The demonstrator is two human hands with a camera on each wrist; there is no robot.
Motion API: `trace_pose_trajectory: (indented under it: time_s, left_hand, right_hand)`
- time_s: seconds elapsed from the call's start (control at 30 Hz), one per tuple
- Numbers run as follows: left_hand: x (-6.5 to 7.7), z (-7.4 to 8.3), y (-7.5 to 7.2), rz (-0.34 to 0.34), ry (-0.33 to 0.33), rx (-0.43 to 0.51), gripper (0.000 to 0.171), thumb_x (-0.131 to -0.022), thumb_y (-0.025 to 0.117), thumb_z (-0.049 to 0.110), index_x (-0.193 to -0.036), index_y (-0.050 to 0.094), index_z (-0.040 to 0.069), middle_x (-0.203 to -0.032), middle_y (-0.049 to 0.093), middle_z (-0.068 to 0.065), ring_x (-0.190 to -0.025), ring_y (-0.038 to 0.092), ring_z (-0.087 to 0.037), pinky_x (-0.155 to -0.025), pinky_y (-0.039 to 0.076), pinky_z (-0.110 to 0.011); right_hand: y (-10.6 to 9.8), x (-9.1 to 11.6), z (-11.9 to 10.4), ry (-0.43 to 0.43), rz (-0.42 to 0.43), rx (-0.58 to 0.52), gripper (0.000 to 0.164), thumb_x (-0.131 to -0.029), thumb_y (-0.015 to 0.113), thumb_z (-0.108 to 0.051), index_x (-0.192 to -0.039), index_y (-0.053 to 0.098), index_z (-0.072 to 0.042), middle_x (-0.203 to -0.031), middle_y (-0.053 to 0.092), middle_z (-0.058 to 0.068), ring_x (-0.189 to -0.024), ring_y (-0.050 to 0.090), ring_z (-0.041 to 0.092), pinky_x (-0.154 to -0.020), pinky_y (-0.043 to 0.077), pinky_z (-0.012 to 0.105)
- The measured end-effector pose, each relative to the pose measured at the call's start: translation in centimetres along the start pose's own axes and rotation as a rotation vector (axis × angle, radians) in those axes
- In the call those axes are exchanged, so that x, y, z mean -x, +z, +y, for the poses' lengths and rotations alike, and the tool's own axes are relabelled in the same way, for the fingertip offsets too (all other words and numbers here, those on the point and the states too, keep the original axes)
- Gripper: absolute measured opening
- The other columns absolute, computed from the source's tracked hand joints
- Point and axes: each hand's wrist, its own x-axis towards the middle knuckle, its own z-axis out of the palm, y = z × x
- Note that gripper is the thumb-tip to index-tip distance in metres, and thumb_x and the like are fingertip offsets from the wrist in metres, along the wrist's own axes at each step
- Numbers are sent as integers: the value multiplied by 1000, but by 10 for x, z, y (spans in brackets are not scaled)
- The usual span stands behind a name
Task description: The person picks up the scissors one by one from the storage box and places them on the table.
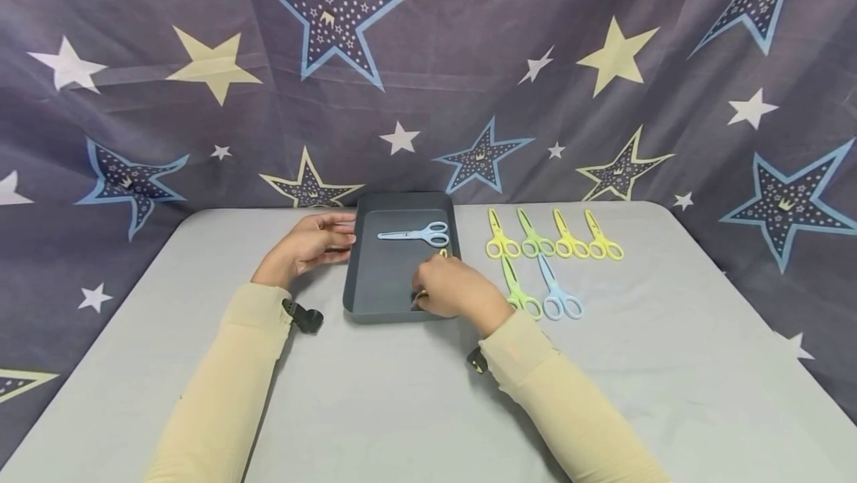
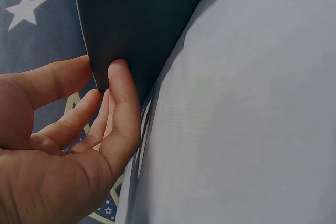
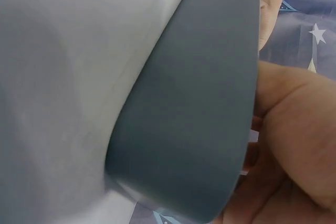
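Note:
A dark grey tray [image 1: 384, 282] lies on the table between both hands. In it, near the far side, is a pair of light blue scissors [image 1: 415, 234], lying crosswise with its handles to the right. My right hand [image 1: 455, 286] reaches over the tray's right wall and holds a pair of yellow scissors [image 1: 443, 252], mostly covered by the hand. In the right wrist view the tray's outer wall [image 3: 184, 103] hides the fingertips. My left hand [image 1: 315, 245] touches the tray's left side; the left wrist view shows its fingertips [image 2: 119, 69] against the outer wall.
Right of the tray lie several scissors in two rows: yellow scissors [image 1: 495, 234] and green scissors [image 1: 533, 234] among the far row, yellow-green scissors [image 1: 518, 293] and blue scissors [image 1: 559, 293] nearer. A star-patterned curtain [image 1: 428, 59] hangs behind the pale-covered table [image 1: 375, 408].

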Motion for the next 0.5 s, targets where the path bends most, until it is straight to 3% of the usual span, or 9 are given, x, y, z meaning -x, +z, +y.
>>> trace_pose_trajectory:
  time_s: [0.13,0.33,0.5]
  left_hand:
    - [-1,-1,0,2,-2,1,63,-99,55,-8,-157,33,0,-141,48,-22,-98,63,-14,-85,60,-30]
    - [-1,0,0,8,-8,-3,63,-99,55,-8,-157,34,1,-140,48,-21,-99,63,-14,-86,60,-31]
    - [-1,1,0,3,-11,-12,63,-99,55,-8,-158,33,1,-142,48,-21,-101,62,-15,-87,59,-32]
  right_hand:
    - [1,0,2,-50,12,0,8,-91,79,-22,-94,82,-15,-92,76,-5,-82,65,12,-78,58,33]
    - [1,-2,4,-74,41,-18,18,-91,73,-11,-107,79,-7,-109,72,8,-104,67,23,-93,57,37]
    - [2,-2,4,-80,40,7,19,-90,73,-10,-109,78,-8,-110,71,8,-103,66,22,-93,56,36]
